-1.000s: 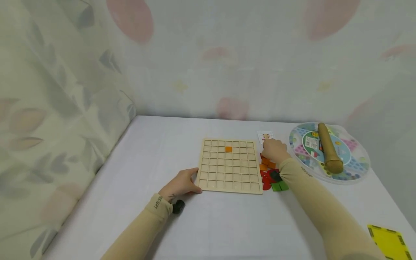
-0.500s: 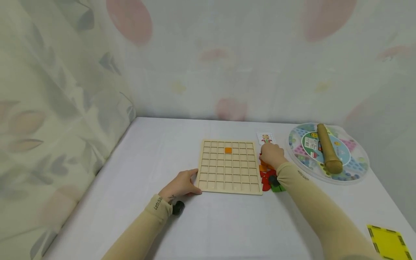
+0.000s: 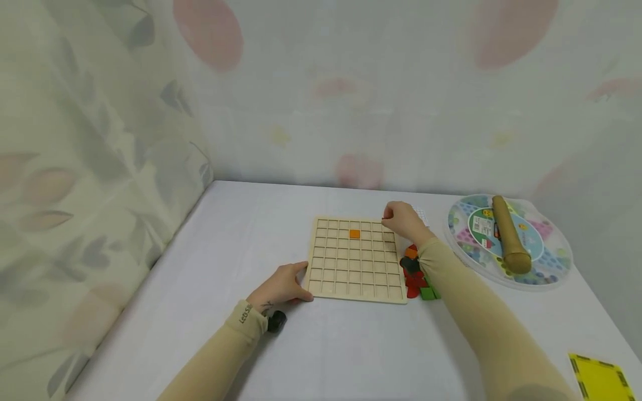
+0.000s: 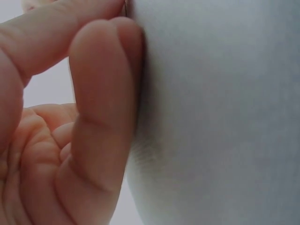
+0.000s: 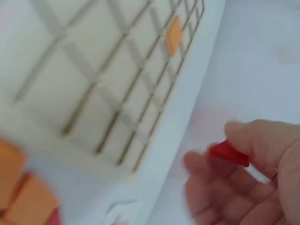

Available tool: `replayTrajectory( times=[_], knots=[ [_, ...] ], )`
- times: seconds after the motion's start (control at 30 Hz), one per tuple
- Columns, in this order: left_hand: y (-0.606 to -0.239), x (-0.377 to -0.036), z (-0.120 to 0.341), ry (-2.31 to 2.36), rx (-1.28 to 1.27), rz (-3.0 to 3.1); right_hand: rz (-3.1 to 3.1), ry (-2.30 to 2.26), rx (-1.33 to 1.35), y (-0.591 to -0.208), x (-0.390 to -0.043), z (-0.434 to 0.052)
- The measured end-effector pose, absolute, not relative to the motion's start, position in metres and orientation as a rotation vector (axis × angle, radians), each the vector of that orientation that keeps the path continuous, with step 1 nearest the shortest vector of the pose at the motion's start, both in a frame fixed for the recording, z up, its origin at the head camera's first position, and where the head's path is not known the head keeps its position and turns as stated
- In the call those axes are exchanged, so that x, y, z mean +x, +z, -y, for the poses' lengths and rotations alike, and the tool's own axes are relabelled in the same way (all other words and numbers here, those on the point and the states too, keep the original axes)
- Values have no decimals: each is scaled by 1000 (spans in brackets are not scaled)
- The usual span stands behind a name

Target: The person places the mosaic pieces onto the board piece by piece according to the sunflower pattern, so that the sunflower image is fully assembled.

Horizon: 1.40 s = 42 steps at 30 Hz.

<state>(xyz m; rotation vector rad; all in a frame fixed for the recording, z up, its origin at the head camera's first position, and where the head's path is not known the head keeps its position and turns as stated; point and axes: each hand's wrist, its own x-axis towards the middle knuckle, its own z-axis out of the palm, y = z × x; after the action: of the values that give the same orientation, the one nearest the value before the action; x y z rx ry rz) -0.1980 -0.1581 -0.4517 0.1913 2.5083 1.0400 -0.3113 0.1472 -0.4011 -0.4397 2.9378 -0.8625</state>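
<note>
The right hand (image 3: 403,221) pinches a small red wooden piece (image 5: 228,153) between thumb and fingertips, above the far right corner of the pale wooden grid board (image 3: 351,262). The left hand (image 3: 282,285) rests with relaxed fingers against the board's near left edge. The piece's shape is blurred; a second ago the right hand was over the pile of coloured pieces (image 3: 417,275) beside the board.

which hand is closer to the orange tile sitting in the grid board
Right. The right hand, pinching a red piece, hovers over the board's far right corner, a few cells from the orange tile. The left hand rests at the board's near left corner.
</note>
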Motion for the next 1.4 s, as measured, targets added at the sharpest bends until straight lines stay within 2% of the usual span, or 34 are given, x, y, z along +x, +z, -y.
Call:
replayTrajectory(
  times=[0.23,0.33,0.7,1.4],
  knots=[
    [-457,-200,157,1012,225,-2519,-2910,-592,-932,-396,-324,-107],
    [-457,-200,155,1008,222,-2523,-2858,-481,-1041,-397,-327,-92],
    [-451,-199,155,1010,207,-2512,-2727,-389,-1015,-409,-335,-69],
    [-452,-199,156,1032,191,-2496,-2749,-268,-1023,-421,-341,-53]
  ],
)
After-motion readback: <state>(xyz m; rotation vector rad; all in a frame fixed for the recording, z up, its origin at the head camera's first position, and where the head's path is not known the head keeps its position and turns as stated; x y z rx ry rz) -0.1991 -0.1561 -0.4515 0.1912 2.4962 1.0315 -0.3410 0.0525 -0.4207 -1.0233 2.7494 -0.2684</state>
